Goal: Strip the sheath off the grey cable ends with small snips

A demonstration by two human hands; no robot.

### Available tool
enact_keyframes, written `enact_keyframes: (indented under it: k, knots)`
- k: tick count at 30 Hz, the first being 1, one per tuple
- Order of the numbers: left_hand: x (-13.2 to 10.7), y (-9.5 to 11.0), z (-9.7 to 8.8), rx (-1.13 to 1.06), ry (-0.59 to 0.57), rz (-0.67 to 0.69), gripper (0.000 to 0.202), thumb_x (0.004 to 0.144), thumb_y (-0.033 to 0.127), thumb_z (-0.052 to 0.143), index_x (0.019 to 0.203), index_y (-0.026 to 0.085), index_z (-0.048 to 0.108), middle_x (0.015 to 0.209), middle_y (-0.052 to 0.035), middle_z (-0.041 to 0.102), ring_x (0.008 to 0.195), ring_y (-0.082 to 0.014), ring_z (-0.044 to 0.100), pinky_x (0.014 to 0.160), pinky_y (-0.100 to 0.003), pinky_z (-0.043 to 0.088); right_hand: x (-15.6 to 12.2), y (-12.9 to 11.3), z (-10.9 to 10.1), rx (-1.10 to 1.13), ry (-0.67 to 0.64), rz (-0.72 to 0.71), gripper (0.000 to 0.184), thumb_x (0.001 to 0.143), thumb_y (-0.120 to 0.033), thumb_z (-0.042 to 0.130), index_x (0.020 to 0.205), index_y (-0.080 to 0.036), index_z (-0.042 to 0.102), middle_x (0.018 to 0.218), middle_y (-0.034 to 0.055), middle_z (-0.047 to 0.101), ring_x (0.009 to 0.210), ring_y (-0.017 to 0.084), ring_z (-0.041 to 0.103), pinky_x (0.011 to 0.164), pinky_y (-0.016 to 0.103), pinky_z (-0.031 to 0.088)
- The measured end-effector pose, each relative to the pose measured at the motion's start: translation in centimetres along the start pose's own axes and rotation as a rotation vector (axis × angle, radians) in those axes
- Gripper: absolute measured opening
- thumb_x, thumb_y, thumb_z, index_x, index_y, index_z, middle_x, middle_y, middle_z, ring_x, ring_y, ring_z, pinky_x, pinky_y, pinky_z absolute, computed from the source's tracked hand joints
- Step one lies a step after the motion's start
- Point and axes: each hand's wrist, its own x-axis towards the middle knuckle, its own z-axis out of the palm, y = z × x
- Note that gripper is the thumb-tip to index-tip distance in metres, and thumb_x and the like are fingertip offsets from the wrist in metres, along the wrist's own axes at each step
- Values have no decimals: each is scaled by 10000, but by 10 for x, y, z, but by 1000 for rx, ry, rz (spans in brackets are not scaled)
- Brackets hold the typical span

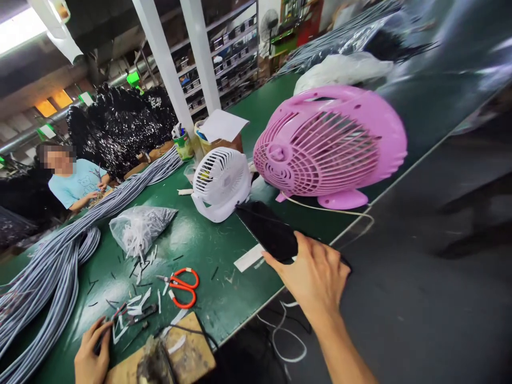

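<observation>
My right hand [316, 274] grips a black phone [268, 229] held over the front edge of the green table [200, 240], just in front of a small white fan [221, 182] and a larger pink fan [330, 144]. My left hand [91, 354] rests on the table at the lower left, fingers curled round a thin dark wire [116, 314] among white and black wire scraps. Red-handled snips [182, 285] lie between my hands. A worn wooden block [176, 354] sits at the near edge beside my left hand.
Long bundles of grey cable [60, 256] run along the table's left side. A clear bag of scraps [138, 226] lies mid-table. A person in a light blue shirt [76, 184] works at the far left. Cups [184, 144], paper and shelving stand behind the fans.
</observation>
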Motion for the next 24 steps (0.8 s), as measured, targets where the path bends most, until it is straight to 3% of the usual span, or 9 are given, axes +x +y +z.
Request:
enact_keyframes:
  k: [4, 7, 10, 14, 19, 24]
  knots:
    - [-4, 8, -3, -24, 47, -35, 299, 726, 448, 495, 790, 252, 712, 972, -49, 698, 944, -255, 640, 851, -374, 500, -18, 10, -5, 146, 80, 8, 659, 774, -567, 511, 1184, -51, 482, 1096, 255, 573, 988, 385, 516, 742, 462, 419]
    - [-7, 11, -6, -49, 61, -49, 288, 744, 434, 489, 812, 243, 694, 993, -59, 683, 959, -251, 628, 884, -383, 475, -33, 21, -6, 373, 73, 168, 656, 772, -607, 464, 1116, -51, 516, 955, 227, 626, 771, 313, 611, 685, 419, 463]
    - [-10, 13, -9, -62, 82, -72, 293, 763, 433, 477, 830, 230, 678, 1001, -69, 671, 969, -252, 618, 902, -391, 457, -41, 27, -2, 481, -36, 296, 457, 809, -501, 401, 953, -108, 583, 754, 149, 660, 614, 262, 628, 605, 374, 475]
    - [-15, 14, -14, -111, 111, -88, 304, 772, 422, 469, 845, 203, 667, 1010, -87, 661, 982, -264, 607, 925, -410, 436, -40, 17, -2, 412, -33, 272, 359, 790, -362, 389, 881, -109, 625, 774, 177, 657, 728, 302, 626, 664, 396, 452]
    - [-22, 14, -17, -196, 142, -166, 326, 760, 440, 474, 833, 186, 666, 1021, -105, 653, 997, -286, 597, 944, -439, 417, -41, -2, -12, 306, -6, 248, 509, 801, -380, 426, 1161, -38, 541, 884, 212, 638, 756, 335, 599, 610, 393, 415]
    - [-24, 8, -14, -244, 141, -216, 356, 751, 452, 471, 845, 175, 673, 1025, -111, 656, 995, -286, 599, 896, -420, 452, -31, -1, -21, 115, -207, 145, 608, 806, -457, 504, 1323, -148, 423, 833, 141, 655, 715, 327, 601, 562, 359, 392]
